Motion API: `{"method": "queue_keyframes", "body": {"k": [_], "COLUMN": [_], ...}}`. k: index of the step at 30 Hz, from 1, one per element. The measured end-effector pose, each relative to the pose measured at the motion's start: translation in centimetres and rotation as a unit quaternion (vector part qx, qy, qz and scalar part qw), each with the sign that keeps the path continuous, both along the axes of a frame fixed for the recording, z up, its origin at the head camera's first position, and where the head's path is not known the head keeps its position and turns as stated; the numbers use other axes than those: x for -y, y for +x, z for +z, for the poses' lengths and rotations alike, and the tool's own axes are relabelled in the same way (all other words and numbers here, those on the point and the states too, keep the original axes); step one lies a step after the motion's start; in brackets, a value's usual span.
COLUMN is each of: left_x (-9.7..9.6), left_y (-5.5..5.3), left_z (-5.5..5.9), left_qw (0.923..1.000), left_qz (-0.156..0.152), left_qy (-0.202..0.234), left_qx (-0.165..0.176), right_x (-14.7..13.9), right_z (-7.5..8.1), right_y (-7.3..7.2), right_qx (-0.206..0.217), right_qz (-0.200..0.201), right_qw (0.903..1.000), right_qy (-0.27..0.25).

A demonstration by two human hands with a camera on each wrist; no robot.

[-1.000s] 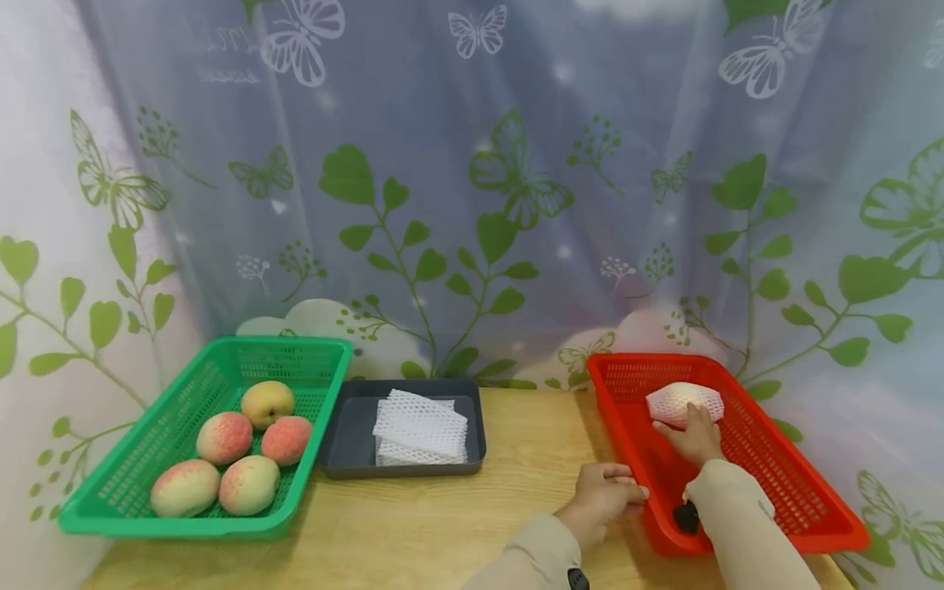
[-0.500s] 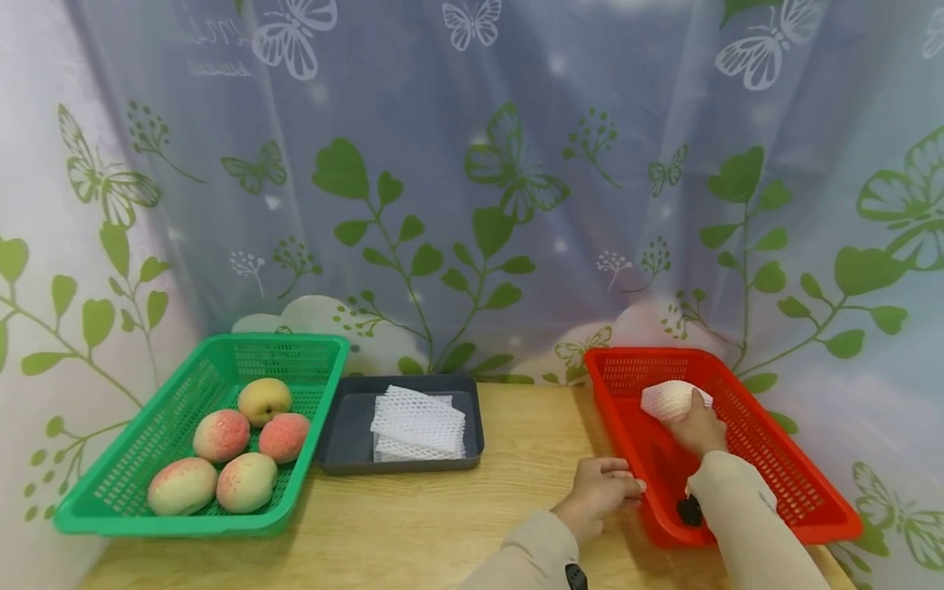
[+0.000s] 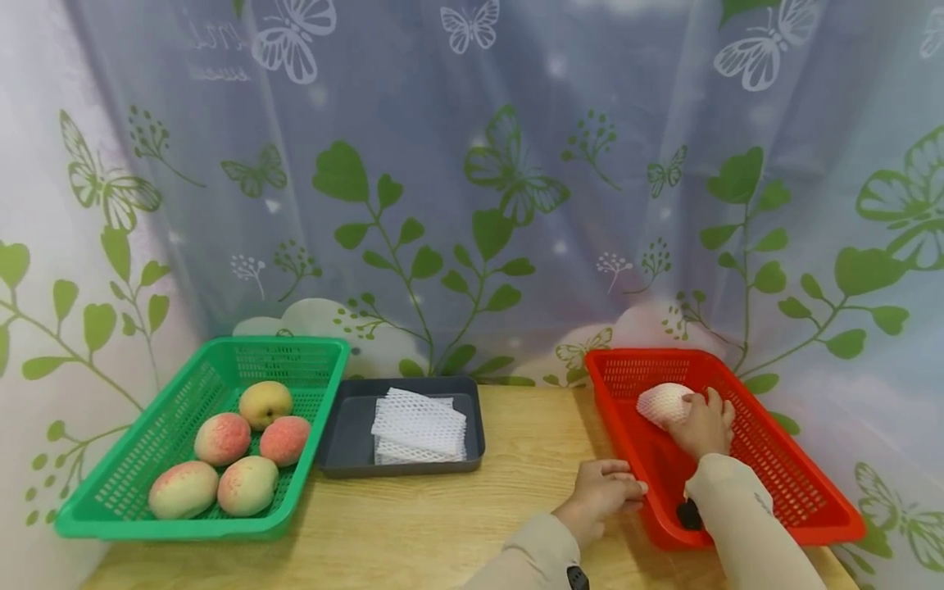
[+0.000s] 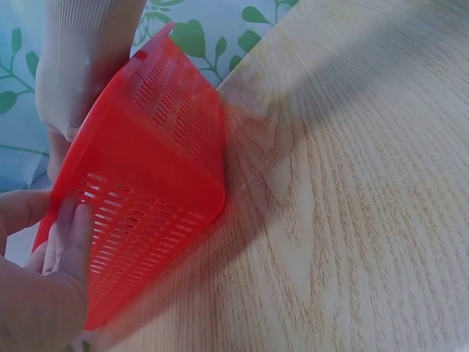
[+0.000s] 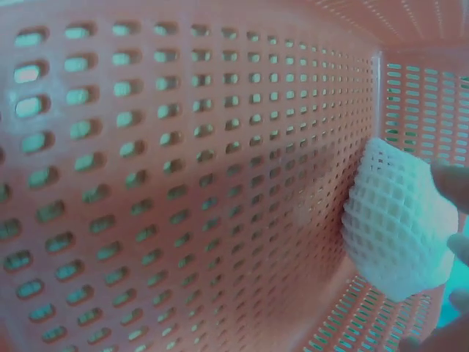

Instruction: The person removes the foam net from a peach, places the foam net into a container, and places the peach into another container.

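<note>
In the head view, a peach in a white foam net [image 3: 662, 405] lies inside the red plastic basket [image 3: 627, 434]. My right hand [image 3: 704, 424] is at its right side, fingertips touching the net with the fingers spread loosely. The right wrist view shows the netted peach [image 5: 399, 220] close to the slotted wall, with blurred fingertips [image 5: 456, 185] at its edge. My left hand [image 3: 601, 496] is at the basket's left side. In the left wrist view its thumb [image 4: 26, 209] meets the rim while the fingers [image 4: 75, 238] lie against the outer wall, pinching the rim.
At the left, a green basket [image 3: 332, 393] holds several peaches [image 3: 224, 438]. Between the baskets stands a dark grey tray [image 3: 350, 434] with a stack of white foam nets [image 3: 420, 426]. A printed curtain [image 3: 442, 205] hangs behind the wooden table [image 3: 398, 524].
The netted peach has shifted slightly left and turned in the red basket. My right fingers have moved from its top to its right side. The left hand keeps its place.
</note>
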State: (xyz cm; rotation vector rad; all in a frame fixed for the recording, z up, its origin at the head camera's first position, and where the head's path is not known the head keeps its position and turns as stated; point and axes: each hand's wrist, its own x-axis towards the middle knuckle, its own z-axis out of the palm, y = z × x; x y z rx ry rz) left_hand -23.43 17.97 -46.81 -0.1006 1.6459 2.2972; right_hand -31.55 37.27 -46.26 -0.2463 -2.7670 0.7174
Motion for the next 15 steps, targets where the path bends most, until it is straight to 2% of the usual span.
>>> {"method": "queue_keyframes", "body": {"k": [5,15], "left_x": [0.01,-0.02], "left_y": [-0.16,-0.31], "left_z": [0.05,-0.05], "left_qw": [1.0000,1.0000], "left_qz": [0.000,-0.003], "left_qy": [0.003,0.005], "left_qx": [-0.001,0.000], "right_x": [-0.28,-0.22], "right_z": [-0.50,-0.94], "right_y": [-1.21,-1.17], "right_qx": [-0.017,-0.013], "right_qz": [0.010,0.009], "right_qw": [0.9993,0.9985], "right_qy": [-0.031,-0.052]}}
